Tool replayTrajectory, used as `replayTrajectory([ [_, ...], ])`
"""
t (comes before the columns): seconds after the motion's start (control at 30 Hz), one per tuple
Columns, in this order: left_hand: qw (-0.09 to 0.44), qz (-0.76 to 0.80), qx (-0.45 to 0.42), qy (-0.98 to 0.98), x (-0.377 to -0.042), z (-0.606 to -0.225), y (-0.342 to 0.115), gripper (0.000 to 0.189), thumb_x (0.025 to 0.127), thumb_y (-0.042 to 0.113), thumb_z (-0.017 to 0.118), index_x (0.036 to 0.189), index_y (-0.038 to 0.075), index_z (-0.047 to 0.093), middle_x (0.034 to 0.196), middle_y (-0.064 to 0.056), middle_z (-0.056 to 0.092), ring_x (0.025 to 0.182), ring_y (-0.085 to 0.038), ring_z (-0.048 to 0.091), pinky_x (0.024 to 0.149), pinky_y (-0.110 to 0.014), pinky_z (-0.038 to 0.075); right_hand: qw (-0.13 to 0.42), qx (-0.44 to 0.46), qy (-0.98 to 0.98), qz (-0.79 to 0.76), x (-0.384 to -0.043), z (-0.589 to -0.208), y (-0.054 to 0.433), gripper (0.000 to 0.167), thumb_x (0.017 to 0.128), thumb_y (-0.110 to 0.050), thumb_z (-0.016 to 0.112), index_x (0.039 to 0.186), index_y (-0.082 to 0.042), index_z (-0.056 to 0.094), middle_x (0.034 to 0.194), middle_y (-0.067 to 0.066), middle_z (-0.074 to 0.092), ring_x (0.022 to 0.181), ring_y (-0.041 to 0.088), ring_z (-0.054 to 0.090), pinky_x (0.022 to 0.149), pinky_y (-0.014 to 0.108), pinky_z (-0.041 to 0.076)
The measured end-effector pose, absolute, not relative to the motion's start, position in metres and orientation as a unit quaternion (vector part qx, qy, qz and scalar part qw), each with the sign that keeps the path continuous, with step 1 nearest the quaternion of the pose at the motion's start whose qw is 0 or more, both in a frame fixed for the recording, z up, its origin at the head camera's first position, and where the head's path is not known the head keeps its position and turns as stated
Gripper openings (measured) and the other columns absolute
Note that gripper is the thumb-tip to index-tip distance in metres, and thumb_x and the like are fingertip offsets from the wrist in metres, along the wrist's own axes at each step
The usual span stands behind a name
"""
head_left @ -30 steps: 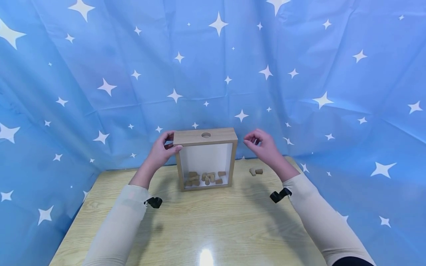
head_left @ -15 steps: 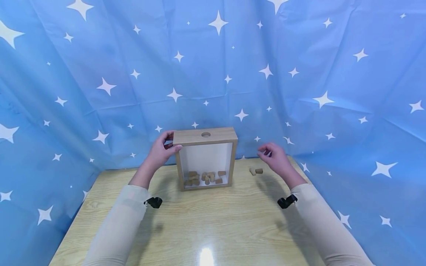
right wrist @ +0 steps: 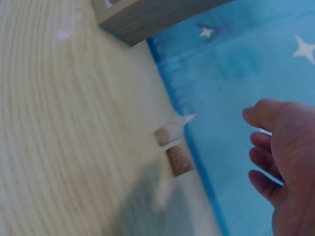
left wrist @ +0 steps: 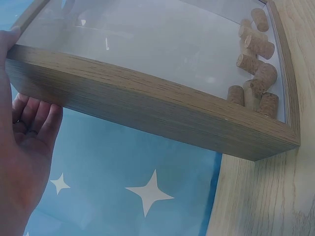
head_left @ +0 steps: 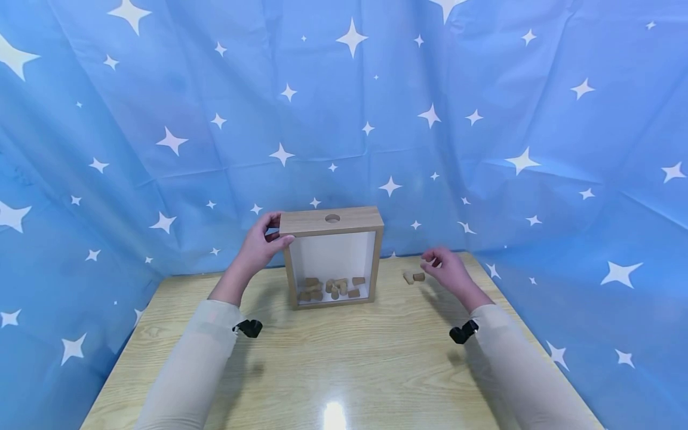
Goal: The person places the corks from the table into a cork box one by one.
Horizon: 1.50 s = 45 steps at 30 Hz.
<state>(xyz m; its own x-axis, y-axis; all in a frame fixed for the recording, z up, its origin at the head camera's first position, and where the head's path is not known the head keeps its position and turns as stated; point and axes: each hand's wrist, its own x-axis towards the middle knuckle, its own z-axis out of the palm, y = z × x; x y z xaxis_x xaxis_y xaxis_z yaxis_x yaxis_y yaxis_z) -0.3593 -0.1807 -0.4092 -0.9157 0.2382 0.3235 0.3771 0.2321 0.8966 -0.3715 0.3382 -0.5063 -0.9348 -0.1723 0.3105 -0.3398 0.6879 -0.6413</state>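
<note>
A shallow wooden box frame (head_left: 306, 223) with a see-through front and a round hole (head_left: 332, 218) in its top stands upright on the table. My left hand (head_left: 254, 246) grips its upper left corner, thumb on the front and fingers behind. Several corks (left wrist: 260, 46) lie heaped at the bottom inside. To the right of the box, two loose corks lie side by side: a darker cork (right wrist: 178, 158) and a paler cork (right wrist: 168, 133). My right hand (head_left: 451, 272) hovers just right of them, fingers loosely bent, nothing between them.
The pale wood-grain table (head_left: 333, 358) carries the box near its back edge. Right behind hangs a blue curtain (head_left: 344, 107) with white stars, which also runs along both sides. A black wrist camera (head_left: 464, 332) sits on the right sleeve.
My right hand has moved away from the box's right side, going right and down toward the two loose corks. The left hand and the box have stayed in place.
</note>
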Motion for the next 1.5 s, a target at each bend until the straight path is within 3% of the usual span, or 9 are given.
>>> replayTrajectory([
  [0.2, 0.059, -0.590, -0.197, -0.780, -0.358, -0.410, -0.180, 0.072, 0.104, 0.026, 0.081, 0.161, 0.002, 0.046, 0.149, -0.025, 0.052, 0.144, -0.043, 0.054, 0.118, -0.060, 0.048, 0.071, 0.115, -0.915, 0.380, -0.375, -0.530, 0.346, 0.034, 0.104, -0.011, 0.079, 0.134, 0.003, 0.071, 0.128, 0.024, 0.066, 0.104, 0.033, 0.063, 0.082, 0.042, 0.055],
  [0.4, 0.060, -0.592, -0.201, -0.778, -0.359, -0.410, -0.181, 0.070, 0.104, 0.026, 0.080, 0.160, 0.002, 0.046, 0.148, -0.025, 0.052, 0.143, -0.044, 0.055, 0.117, -0.061, 0.049, 0.066, 0.120, -0.916, 0.376, -0.377, -0.544, 0.349, 0.040, 0.104, -0.014, 0.079, 0.137, 0.007, 0.068, 0.130, 0.024, 0.062, 0.102, 0.032, 0.064, 0.080, 0.041, 0.056],
  [0.77, 0.058, -0.590, -0.198, -0.780, -0.358, -0.410, -0.180, 0.071, 0.104, 0.027, 0.080, 0.161, 0.003, 0.046, 0.149, -0.025, 0.051, 0.144, -0.046, 0.053, 0.116, -0.061, 0.050, 0.036, 0.150, -0.916, 0.370, -0.377, -0.556, 0.346, 0.048, 0.106, -0.002, 0.072, 0.151, 0.009, 0.058, 0.143, 0.031, 0.058, 0.111, 0.040, 0.066, 0.094, 0.055, 0.057],
  [1.23, 0.062, -0.590, -0.200, -0.780, -0.361, -0.411, -0.180, 0.069, 0.104, 0.026, 0.080, 0.160, 0.003, 0.047, 0.147, -0.025, 0.052, 0.142, -0.044, 0.056, 0.115, -0.061, 0.051, 0.050, 0.174, -0.927, 0.328, -0.381, -0.563, 0.345, 0.041, 0.107, -0.003, 0.071, 0.146, 0.008, 0.064, 0.121, 0.023, 0.062, 0.100, 0.032, 0.061, 0.092, 0.056, 0.052],
  [1.5, 0.066, -0.584, -0.199, -0.785, -0.359, -0.409, -0.179, 0.071, 0.104, 0.028, 0.080, 0.161, 0.004, 0.047, 0.149, -0.024, 0.052, 0.144, -0.041, 0.053, 0.123, -0.058, 0.043, 0.059, 0.168, -0.931, 0.319, -0.377, -0.567, 0.344, 0.035, 0.108, -0.002, 0.068, 0.142, 0.006, 0.068, 0.117, 0.021, 0.061, 0.097, 0.030, 0.060, 0.087, 0.053, 0.051],
])
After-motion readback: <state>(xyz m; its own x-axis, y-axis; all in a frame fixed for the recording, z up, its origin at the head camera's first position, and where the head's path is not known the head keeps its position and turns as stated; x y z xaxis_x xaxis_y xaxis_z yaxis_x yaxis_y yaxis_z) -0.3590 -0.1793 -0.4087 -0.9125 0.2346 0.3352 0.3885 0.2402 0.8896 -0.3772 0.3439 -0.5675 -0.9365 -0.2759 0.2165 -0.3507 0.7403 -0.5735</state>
